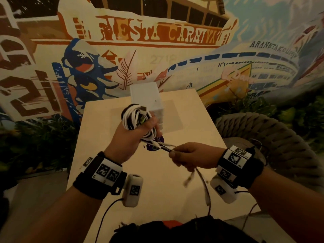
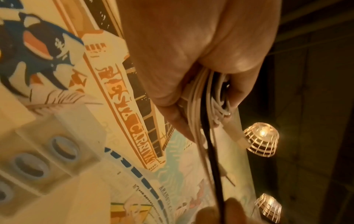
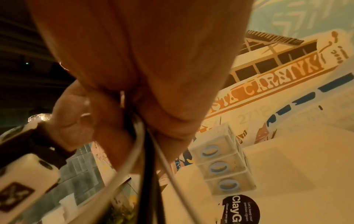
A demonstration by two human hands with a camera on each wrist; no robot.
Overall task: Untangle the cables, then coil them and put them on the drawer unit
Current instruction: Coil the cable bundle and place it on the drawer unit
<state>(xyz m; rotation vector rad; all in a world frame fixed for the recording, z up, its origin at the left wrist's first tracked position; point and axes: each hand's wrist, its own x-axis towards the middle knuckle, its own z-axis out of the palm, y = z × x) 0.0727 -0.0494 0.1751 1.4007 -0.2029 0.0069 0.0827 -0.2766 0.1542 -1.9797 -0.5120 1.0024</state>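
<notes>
The left hand [image 1: 130, 139] grips a bundle of coiled white and black round-sheathed cables [image 1: 135, 118], fingers curled round the loops, held above the pale matte tabletop [image 1: 157, 190]. The coil stands roughly upright, its loops rising above the fist, with a flat metal plug [image 1: 143, 108] protruding at the top. From the fist, several strands run taut toward the right and slightly down, their long axis almost level across the head view. The right hand [image 1: 194, 157] pinches these strands [image 1: 166, 148] between thumb and curled fingers. Below that hand, loose ends hang blurred toward the table; their plugs cannot be made out. Behind the coil, a small white translucent plastic drawer unit [image 3: 222, 162] stands on the tabletop, its three stacked drawers bearing blue ring pulls. A dark round printed sticker [image 3: 241, 209] lies flat on the table in front of it.
</notes>
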